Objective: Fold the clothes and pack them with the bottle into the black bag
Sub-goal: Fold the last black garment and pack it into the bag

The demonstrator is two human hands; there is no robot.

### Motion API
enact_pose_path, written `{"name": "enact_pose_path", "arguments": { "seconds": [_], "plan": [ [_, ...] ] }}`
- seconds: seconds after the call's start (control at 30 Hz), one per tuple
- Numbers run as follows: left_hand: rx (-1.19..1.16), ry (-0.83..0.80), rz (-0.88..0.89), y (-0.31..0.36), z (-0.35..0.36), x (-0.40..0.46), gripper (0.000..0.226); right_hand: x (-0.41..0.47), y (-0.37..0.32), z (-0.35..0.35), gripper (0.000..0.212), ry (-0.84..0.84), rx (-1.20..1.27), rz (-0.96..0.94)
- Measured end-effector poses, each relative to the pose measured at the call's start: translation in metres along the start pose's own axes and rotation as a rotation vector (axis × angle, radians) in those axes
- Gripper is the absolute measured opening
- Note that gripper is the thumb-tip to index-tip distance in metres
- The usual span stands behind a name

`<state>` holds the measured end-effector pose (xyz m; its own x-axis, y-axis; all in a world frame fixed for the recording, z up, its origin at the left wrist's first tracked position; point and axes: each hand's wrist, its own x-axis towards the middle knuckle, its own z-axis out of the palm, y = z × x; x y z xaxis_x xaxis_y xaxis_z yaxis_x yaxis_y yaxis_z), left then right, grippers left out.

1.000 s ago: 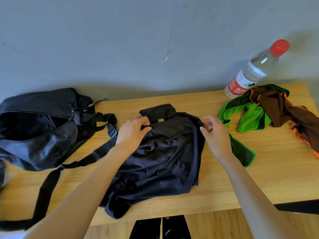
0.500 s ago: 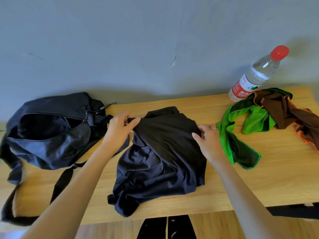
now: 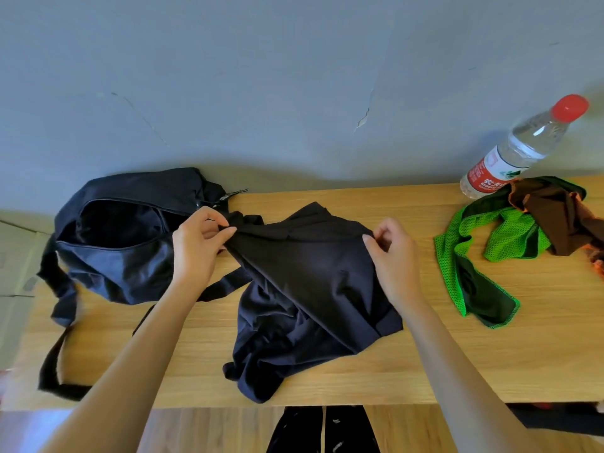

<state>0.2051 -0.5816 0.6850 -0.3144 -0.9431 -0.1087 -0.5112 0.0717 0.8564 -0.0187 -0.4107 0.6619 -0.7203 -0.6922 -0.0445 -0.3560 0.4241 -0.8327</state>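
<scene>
We judge the black garment [image 3: 313, 289] light, limp and a little slick, so it is best held at its corners, as here: our left hand [image 3: 199, 243] pinches its far-left corner, our right hand [image 3: 392, 253] curls its fingers on the far-right edge. It lies mid-tabletop [image 3: 490, 361], between the open black bag [image 3: 124, 243] and the green cloth [image 3: 483, 256], with the bottle [image 3: 519, 148] behind. Its long axis runs from that taut far edge toward us, bunched at the near end.

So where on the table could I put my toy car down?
Bare table shows at the front right, between the dark garment and green mesh cloth. It's crowded at the black bag and by the bottle.
</scene>
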Motion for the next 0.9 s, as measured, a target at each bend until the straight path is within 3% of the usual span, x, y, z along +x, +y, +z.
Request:
{"name": "enact_pose_path", "arguments": {
  "seconds": [0.07, 0.17, 0.4, 0.57, 0.73, 0.83, 0.9],
  "plan": [
    [-0.082, -0.017, -0.044, -0.002, 0.0, 0.0, 0.022, -0.007, -0.021, 0.007, 0.013, -0.019, -0.011, -0.115],
    [-0.099, -0.077, -0.071, -0.006, 0.003, -0.001, 0.026, -0.022, -0.038, 0.031, 0.009, -0.175, -0.129, -0.275],
    [0.009, -0.235, -0.024, -0.01, 0.018, -0.008, 0.033, -0.068, -0.022, 0.085, 0.046, -0.687, -0.553, -0.44],
    [0.083, -0.36, -0.019, -0.013, 0.034, -0.012, 0.038, -0.065, -0.019, 0.071, 0.041, -0.567, -0.396, -0.414],
    [0.188, -0.457, -0.001, -0.005, 0.057, -0.022, 0.015, -0.041, -0.007, 0.039, 0.029, -0.316, -0.278, -0.263],
    [0.35, -0.482, 0.043, -0.006, 0.071, -0.029, 0.035, -0.033, 0.011, 0.027, 0.027, -0.332, -0.36, -0.217],
    [0.468, -0.459, 0.068, -0.007, 0.079, -0.033, 0.034, -0.033, 0.024, 0.023, 0.029, -0.39, -0.408, -0.186]
  ]
}}
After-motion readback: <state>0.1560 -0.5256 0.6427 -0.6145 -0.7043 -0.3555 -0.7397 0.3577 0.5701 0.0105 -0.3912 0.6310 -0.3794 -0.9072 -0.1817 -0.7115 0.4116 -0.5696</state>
